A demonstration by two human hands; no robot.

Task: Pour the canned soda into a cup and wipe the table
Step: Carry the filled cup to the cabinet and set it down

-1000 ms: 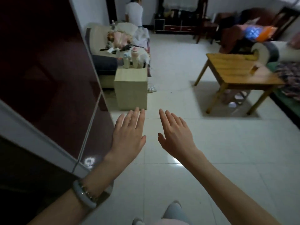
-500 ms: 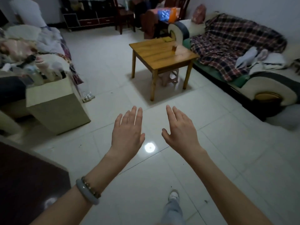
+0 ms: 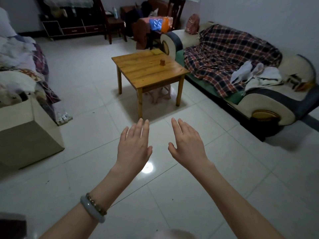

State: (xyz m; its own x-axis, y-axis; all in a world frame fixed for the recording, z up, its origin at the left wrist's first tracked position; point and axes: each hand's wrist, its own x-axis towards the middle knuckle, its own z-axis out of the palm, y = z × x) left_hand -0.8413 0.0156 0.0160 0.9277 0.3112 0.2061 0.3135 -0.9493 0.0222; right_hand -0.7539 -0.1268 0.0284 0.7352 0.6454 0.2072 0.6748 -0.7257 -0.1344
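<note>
A person stands on a pale tiled floor (image 3: 215,178) with both bare arms stretched forward. The left hand (image 3: 133,145), with bracelets (image 3: 94,208) at its wrist, and the right hand (image 3: 187,144) hang flat in the air. Their fingers are straight and slightly spread, holding nothing and touching nothing.

Well ahead of the hands is a low wooden table (image 3: 141,69). Toward its far right side a small brown container (image 3: 162,62) sits upright, too small to tell whether it is the soda can or the cup. At the far corner lies a flat yellow pad (image 3: 156,52), probably a wiping cloth. A sofa (image 3: 269,107) draped with a checked blanket (image 3: 224,54) runs beside the table on the right.

If the brown container is the can, it will likely be light, stiff but thin-walled, and smooth enough to slip. The surest hold would be around the middle of its side, thumb opposite fingers, keeping it upright.
</note>
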